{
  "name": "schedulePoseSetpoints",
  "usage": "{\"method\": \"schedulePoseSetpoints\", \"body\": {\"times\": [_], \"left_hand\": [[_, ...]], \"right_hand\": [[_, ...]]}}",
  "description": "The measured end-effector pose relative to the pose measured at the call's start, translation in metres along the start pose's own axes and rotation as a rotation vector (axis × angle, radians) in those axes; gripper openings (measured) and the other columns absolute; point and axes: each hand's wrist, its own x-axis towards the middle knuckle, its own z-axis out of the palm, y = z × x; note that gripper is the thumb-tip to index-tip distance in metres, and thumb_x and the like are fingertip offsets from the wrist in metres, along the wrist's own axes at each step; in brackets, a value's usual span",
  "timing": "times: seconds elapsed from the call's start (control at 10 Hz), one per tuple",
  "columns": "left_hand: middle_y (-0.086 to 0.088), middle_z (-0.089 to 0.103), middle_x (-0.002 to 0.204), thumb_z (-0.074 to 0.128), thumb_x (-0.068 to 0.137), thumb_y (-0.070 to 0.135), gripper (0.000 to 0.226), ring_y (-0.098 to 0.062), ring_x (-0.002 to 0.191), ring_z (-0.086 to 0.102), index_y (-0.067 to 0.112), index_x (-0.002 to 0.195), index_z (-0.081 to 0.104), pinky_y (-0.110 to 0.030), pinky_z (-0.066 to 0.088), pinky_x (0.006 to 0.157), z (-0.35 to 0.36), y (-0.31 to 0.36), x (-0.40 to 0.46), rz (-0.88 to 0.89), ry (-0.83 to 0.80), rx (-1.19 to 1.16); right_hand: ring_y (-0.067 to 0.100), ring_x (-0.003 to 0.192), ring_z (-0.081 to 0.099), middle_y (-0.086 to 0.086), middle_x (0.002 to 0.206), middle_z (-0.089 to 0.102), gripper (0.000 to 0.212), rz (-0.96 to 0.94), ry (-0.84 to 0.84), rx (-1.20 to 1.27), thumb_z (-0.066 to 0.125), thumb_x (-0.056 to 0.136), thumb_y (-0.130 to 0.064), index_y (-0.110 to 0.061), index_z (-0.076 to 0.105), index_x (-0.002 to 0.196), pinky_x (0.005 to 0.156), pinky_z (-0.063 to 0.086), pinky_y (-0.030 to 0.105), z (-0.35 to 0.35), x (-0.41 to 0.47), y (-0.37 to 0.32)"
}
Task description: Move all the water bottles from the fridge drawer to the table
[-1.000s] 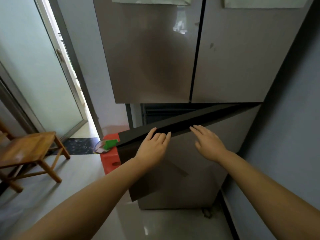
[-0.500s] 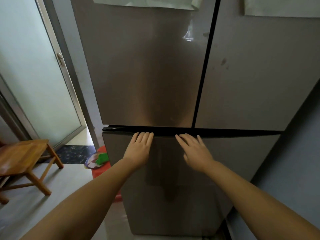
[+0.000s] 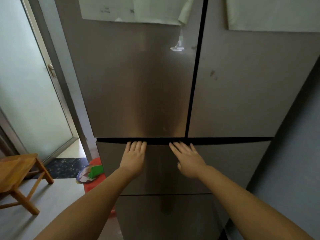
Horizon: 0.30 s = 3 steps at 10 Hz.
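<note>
Up front, both hands lie flat on the fridge drawer (image 3: 161, 168), fingers straight and holding nothing. The left hand (image 3: 134, 157) has its fingertips at the drawer's top edge, right under the dark gap (image 3: 225, 140) that runs between the drawer and the two upper doors. The right hand (image 3: 187, 159) rests just beside it, fingers spread a little wider and angled up toward the left, tips at the same edge. Between the two hands a strip of bare drawer front shows.

No water bottles can be seen; the drawer front sits flush, so whatever is inside is hidden.

Below the wrists a thin seam marks the top of a lower drawer (image 3: 164, 217), whose bottom is cut off by the frame. Left of the left arm there is open floor (image 3: 57, 196), with a red stool (image 3: 94, 185) tight against the fridge side and a green thing (image 3: 96, 170) on a patterned object I cannot identify. Further left stand a wooden stool (image 3: 15, 170), partly cut off, and a frosted glass door (image 3: 26, 87). Right of the right arm a blue-grey wall (image 3: 294, 153) closes in, leaving little room. Above the hands, papers (image 3: 131, 10) on the doors are too blurred to read.
</note>
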Motion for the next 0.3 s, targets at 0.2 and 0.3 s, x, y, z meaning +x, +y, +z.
{"method": "schedulePoseSetpoints", "body": {"times": [0.2,0.3], "left_hand": [[-0.005,0.074,0.098,0.077,0.045,0.034,0.068,-0.024,0.090,0.072,0.011,0.108,0.072,-0.039,0.027,0.111,0.021,-0.014,0.006,0.075,0.062,-0.034],[-0.005,0.075,0.085,0.034,0.081,0.018,0.039,-0.021,0.074,0.074,0.011,0.108,0.060,-0.033,-0.008,0.118,0.034,-0.011,0.009,0.126,0.245,-0.010]], "right_hand": [[0.018,0.149,-0.007,-0.002,0.162,-0.006,0.080,0.034,-0.061,0.042,0.045,0.094,-0.017,-0.023,-0.010,0.153,0.118,-0.008,0.045,-0.007,-0.001,-0.002],[0.008,0.142,0.029,-0.012,0.156,0.027,0.083,-0.063,0.169,0.060,0.052,0.091,-0.032,-0.023,-0.002,0.152,0.115,0.025,0.042,0.013,-0.002,0.003]]}}
